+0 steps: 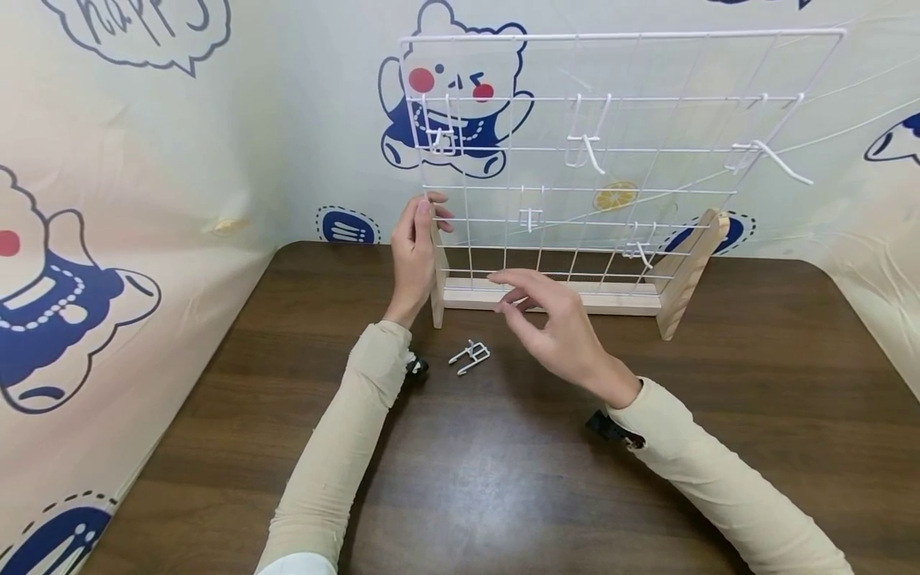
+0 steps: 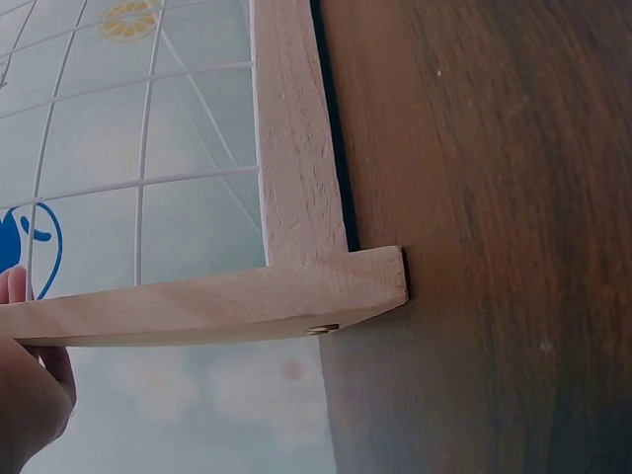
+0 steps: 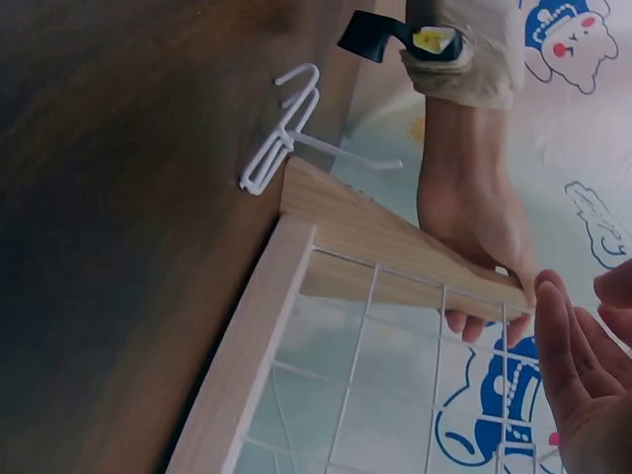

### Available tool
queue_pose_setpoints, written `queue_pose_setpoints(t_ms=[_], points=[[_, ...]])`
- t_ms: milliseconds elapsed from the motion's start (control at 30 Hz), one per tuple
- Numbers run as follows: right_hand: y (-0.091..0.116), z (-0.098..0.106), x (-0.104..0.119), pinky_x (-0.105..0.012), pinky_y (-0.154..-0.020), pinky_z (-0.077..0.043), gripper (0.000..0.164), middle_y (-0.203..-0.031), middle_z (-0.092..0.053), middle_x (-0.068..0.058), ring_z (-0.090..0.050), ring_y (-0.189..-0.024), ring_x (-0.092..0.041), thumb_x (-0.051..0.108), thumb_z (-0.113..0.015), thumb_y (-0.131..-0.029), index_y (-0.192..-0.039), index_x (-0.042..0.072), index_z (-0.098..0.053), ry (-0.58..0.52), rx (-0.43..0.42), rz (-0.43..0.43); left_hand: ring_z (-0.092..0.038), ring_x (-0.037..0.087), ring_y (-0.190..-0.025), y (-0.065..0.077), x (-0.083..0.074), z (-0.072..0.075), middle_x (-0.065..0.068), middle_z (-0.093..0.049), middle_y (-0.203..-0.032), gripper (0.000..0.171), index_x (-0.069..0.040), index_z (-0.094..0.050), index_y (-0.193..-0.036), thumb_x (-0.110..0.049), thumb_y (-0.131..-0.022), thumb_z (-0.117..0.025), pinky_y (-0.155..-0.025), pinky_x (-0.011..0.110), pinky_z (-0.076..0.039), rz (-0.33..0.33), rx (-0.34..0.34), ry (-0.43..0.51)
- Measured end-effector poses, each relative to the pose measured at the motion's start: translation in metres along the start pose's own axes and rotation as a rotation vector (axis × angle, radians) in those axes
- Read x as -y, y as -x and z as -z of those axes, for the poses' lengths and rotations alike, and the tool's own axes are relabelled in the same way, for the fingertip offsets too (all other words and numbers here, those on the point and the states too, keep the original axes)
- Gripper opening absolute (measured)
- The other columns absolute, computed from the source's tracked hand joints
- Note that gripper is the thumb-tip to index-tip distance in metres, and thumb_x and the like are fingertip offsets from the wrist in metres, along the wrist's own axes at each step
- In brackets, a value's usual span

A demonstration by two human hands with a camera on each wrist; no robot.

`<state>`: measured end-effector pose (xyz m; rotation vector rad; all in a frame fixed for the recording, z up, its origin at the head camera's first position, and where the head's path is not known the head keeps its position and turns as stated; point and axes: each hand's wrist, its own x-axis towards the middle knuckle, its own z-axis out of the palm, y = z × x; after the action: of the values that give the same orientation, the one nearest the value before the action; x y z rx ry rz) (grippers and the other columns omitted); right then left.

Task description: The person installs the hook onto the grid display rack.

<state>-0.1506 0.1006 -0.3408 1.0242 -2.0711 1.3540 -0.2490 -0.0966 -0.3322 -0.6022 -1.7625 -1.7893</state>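
A white wire grid rack (image 1: pixel 575 35) with wooden side legs and a wooden base bar (image 1: pixel 625 304) stands on the table. My left hand (image 1: pixel 414 255) grips its left wooden leg (image 2: pixel 178 311), thumb on the near side and fingers behind; part of that hand (image 2: pixel 35 405) shows in the left wrist view. Before the lower grid, my right hand (image 1: pixel 553 327) is raised with fingers loosely bent and holds nothing. A loose white wire hook (image 1: pixel 472 349) lies on the table between the forearms; the right wrist view shows its projecting prong (image 3: pixel 355 158).
Several white hooks hang on the grid, among them a long one (image 1: pixel 783 163) at the right edge and one (image 1: pixel 591 152) near the middle. The dark wooden table (image 1: pixel 460 479) meets a patterned cloth backdrop (image 1: pixel 323 120) behind and at the sides.
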Motion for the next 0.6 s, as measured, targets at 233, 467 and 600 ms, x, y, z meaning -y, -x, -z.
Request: queue_pose_setpoints(t_ms=[233, 467, 600], points=[[0.004, -0.008, -0.001, -0.026, -0.072, -0.059, 0.036, -0.115, -0.069, -0.01, -0.07, -0.084, -0.016, -0.008, -0.065, -0.088, -0.123, 0.001, -0.065, -0.024, 0.1, -0.045, -0.058, 0.048, -0.084, -0.001, -0.001, -0.002, 0.037, -0.06, -0.097, 0.031, 0.009, -0.06, -0.112, -0.009, -0.108, -0.036, -0.086, 0.05, -0.051, 0.001, 0.004, -0.005], [0.005, -0.018, -0.004, -0.024, -0.072, -0.058, 0.032, -0.116, -0.069, -0.007, -0.069, -0.083, -0.011, -0.002, -0.066, -0.09, -0.121, 0.004, -0.067, -0.035, 0.206, -0.124, -0.057, 0.052, -0.085, -0.001, 0.0, -0.001, 0.036, -0.06, -0.096, 0.031, 0.011, -0.06, -0.112, -0.008, -0.108, -0.035, -0.084, 0.052, -0.052, 0.0, -0.002, 0.0], [0.006, -0.023, -0.006, -0.025, -0.074, -0.058, 0.031, -0.116, -0.069, -0.008, -0.069, -0.083, -0.01, 0.001, -0.067, -0.09, -0.121, 0.004, -0.067, -0.033, 0.277, -0.178, -0.057, 0.054, -0.085, 0.0, 0.0, 0.0, 0.036, -0.06, -0.096, 0.03, 0.008, -0.061, -0.111, -0.009, -0.108, -0.036, -0.084, 0.051, -0.051, -0.001, -0.007, 0.009]])
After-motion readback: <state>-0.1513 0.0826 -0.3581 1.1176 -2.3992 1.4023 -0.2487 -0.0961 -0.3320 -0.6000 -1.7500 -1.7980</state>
